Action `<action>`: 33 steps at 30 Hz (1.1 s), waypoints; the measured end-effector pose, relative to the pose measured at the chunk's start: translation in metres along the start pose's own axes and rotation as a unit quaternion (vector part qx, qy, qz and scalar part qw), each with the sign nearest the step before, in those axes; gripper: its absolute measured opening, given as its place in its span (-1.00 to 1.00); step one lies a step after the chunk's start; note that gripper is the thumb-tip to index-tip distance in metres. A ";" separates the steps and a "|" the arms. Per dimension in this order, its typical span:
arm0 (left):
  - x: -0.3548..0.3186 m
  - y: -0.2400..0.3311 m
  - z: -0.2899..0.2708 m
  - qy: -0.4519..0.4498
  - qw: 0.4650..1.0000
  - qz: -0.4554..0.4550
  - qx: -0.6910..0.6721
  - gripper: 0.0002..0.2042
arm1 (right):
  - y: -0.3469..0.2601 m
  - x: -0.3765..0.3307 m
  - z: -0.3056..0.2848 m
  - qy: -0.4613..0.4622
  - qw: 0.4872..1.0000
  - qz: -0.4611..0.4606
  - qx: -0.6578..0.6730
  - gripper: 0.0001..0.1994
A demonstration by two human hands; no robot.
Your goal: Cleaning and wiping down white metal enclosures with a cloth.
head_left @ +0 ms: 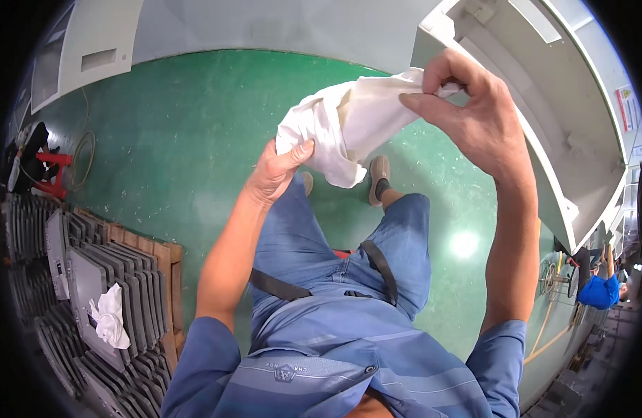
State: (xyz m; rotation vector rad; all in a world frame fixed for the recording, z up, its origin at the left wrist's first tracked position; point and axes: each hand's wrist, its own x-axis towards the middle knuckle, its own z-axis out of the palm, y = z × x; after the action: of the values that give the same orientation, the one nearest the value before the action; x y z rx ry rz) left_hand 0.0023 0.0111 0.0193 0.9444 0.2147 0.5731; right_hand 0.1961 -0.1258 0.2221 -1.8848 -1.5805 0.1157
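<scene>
A white cloth (377, 108) hangs bunched and folded between my two hands, above the green floor. My left hand (278, 167) grips its lower left end, with the thumb lying over the folds. Farther up and to the right, my right hand (474, 104) pinches the cloth's other end between thumb and curled fingers. The fabric stretches between the hands, and a loose fold droops below the middle near my shoes.
Grey panels (119, 279) stand in rows at the lower left by a wooden pallet (171, 258); a second white cloth (110, 317) lies on them. A large pale metal cabinet (572, 118) rises at right. A red stool (52, 174) is far left; a person in blue (598, 291) is far right.
</scene>
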 end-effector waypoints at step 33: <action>0.036 -0.012 -0.017 0.104 0.975 0.044 0.191 -0.81 | 0.037 -0.027 -0.060 -0.026 0.993 0.109 0.041 -0.87</action>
State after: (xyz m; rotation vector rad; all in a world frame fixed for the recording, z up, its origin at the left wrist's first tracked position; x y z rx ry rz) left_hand 0.0298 0.0379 0.0019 1.2714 0.4863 0.7287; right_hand 0.2484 -0.1775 0.2390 -1.9989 -1.3769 0.3227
